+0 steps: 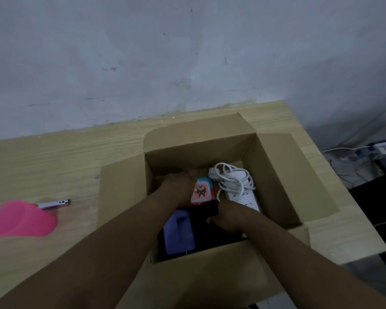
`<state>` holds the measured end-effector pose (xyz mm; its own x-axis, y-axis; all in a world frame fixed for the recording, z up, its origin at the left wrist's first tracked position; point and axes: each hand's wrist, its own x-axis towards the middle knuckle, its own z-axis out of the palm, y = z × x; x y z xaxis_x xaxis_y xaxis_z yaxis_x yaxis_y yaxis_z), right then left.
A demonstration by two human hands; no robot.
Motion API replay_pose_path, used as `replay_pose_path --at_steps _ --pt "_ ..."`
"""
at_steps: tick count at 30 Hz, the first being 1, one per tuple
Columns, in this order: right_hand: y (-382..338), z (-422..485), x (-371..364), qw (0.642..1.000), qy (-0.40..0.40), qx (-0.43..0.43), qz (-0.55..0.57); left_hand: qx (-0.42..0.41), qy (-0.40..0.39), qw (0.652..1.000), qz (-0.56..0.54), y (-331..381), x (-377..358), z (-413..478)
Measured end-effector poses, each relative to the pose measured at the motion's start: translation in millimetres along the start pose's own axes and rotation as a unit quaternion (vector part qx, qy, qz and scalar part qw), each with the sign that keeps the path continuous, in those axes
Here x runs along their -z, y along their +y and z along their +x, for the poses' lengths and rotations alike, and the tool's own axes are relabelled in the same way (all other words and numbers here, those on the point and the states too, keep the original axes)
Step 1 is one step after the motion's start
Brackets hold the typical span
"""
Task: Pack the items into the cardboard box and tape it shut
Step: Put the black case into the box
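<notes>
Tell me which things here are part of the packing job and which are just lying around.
Job: cardboard box, with power strip, small packet, dark cloth, blue cloth inside; pink cup and nail clipper, likely still to pack.
Lying about: floor cables and socket block beside the table.

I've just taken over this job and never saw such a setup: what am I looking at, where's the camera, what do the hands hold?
No machine: a person's bare hands, filmed by one head-worn camera looking down. A table carries an open cardboard box. Inside lie a white power strip, a cartoon packet and a dark item with a blue piece. The left hand is beside the packet, the right hand on the dark item; whether either grips is unclear. A pink cup and nail clipper lie outside.
</notes>
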<state>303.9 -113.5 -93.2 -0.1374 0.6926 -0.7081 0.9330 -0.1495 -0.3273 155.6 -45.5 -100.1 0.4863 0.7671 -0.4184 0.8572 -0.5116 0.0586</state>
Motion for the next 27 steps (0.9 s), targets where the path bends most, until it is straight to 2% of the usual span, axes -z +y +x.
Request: replay_pose_path --at_steps 8,12,17,20,23,27 --pt "9.1 2.4 -1.4 0.999 0.015 0.0 0.039 0.027 -0.007 0.998 0.063 1.0 -8.3 -0.2" --pt "9.1 0.6 3.0 1.0 -0.015 -0.005 0.027 0.041 -0.029 0.995 0.09 1.9 -8.7 -2.2" --pt "8.7 1.1 10.1 0.998 -0.063 -0.018 -0.001 0.073 -0.091 0.992 0.048 -16.9 0.0 -2.5" --pt "6.5 1.9 10.6 0.997 -0.07 -0.024 -0.009 0.07 -0.092 0.993 0.023 -17.7 0.8 -3.3" --pt "3.0 1.0 9.3 0.996 -0.079 -0.025 -0.019 0.073 -0.1 0.991 0.045 -13.7 -0.5 -4.9" --pt "2.1 -0.4 6.3 0.995 -0.087 -0.028 -0.03 0.085 -0.105 0.981 0.138 -10.7 -0.5 -5.9"
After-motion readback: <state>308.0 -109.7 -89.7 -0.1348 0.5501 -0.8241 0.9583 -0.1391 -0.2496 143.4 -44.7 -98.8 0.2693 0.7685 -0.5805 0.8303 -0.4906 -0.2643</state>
